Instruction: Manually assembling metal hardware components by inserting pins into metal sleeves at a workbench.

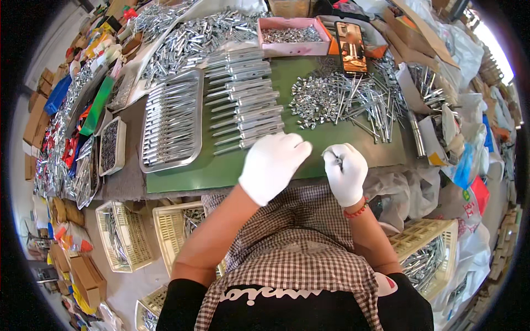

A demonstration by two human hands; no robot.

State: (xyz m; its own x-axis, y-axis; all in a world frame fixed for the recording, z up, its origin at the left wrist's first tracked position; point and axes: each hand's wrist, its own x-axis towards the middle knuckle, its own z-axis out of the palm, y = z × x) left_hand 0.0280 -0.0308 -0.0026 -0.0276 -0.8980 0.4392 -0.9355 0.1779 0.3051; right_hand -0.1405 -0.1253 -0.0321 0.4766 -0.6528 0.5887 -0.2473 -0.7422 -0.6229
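Observation:
Both my hands wear white gloves and hover over the front edge of the green work mat point(193, 177). My left hand point(275, 166) is closed, thumb and fingers together; whatever they hold, if anything, is hidden. To its right, my right hand point(346, 174) is curled into a fist, with a small metal part point(338, 161) showing between thumb and fingers. Just beyond the left hand lies a column of metal expansion bolts point(248, 105), side by side. Past the right hand is a pile of small metal nuts point(314, 102), with long thin metal rods point(381, 110) beside it.
A steel tray point(199, 121) of rowed bolts sits at the left. Behind are a heap of bolts point(193, 41), a pink box point(266, 48) of small parts and an upright phone point(352, 49). Plastic baskets point(132, 243) stand below the table edge; bags crowd the right.

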